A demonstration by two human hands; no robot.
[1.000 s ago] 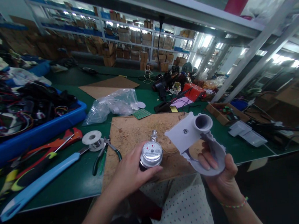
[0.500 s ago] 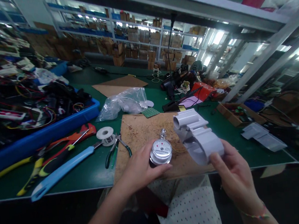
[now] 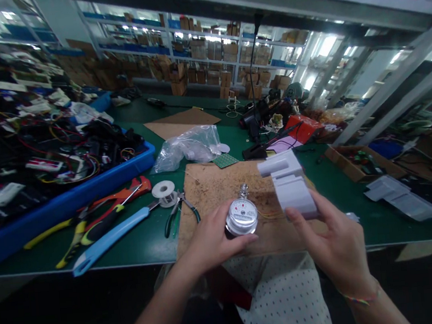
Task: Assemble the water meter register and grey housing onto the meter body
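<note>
One pale, dark-dotted cloth [image 3: 286, 298] lies nearest, below the table edge. Just beyond it, the left hand [image 3: 216, 239] grips a round meter [image 3: 242, 216] by its left and near sides, over a worn brown board [image 3: 212, 189]. The meter's dial faces up; its metal fitting [image 3: 243, 190] points away from the person, so its long axis runs near to far. To its right and apart from it, the right hand [image 3: 338, 244] holds a grey plastic housing [image 3: 295, 198] at the near end, thumb on top. The housing runs near to far, leaning slightly left at the far end, where a short tube points left.

The meter looks glossy and clear-rimmed; the housing is matt, with a smooth, curved outer face and stepped ridges. The board is rough and speckled with stains. A second ago the housing showed its hollow inside and the tube's round mouth; now its closed outer side is uppermost. The meter has stayed in the left hand's grip.

Left of the board lie pliers [image 3: 193, 211] and a wire spool [image 3: 164, 193]. Farther off are a crumpled clear bag [image 3: 188, 146] and shelves of cardboard boxes [image 3: 198, 48].
</note>
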